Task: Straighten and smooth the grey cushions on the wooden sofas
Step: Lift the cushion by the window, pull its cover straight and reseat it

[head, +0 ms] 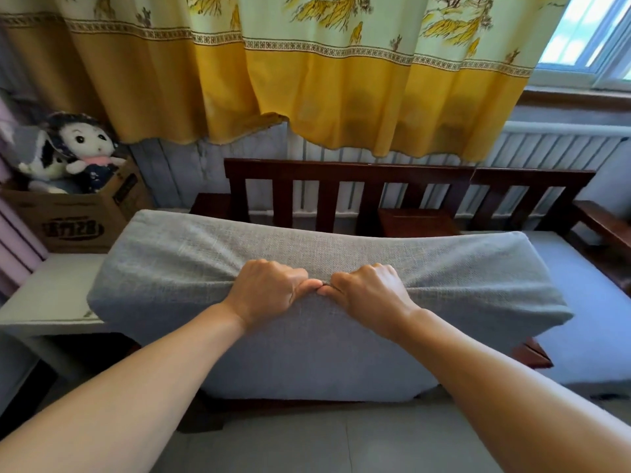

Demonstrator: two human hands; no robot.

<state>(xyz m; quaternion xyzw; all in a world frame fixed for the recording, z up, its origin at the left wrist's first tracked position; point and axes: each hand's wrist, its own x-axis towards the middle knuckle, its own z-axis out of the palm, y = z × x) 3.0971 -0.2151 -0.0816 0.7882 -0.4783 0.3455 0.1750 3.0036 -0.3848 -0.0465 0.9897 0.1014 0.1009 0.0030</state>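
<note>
Both the left hand [269,290] and right hand [367,291] pinch the grey cushion [191,268] cover at its front edge, so uneven tugging could bunch the fabric.

Bright daylight from the white-framed window [594,32] at two o'clock, backlit translucent yellow patterned curtain [341,80], soft shadows, wide-angle bending at edges.

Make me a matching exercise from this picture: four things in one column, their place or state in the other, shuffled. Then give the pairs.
Things
1. grey cushion
2. soft toy
3. curtain
4. window

Places or states
A. hanging above the sofa back
B. sitting in a cardboard box at the left
C. top right corner
D. pinched at its front edge by the left hand and right hand

Pairs: 1-D, 2-B, 3-A, 4-C
</note>
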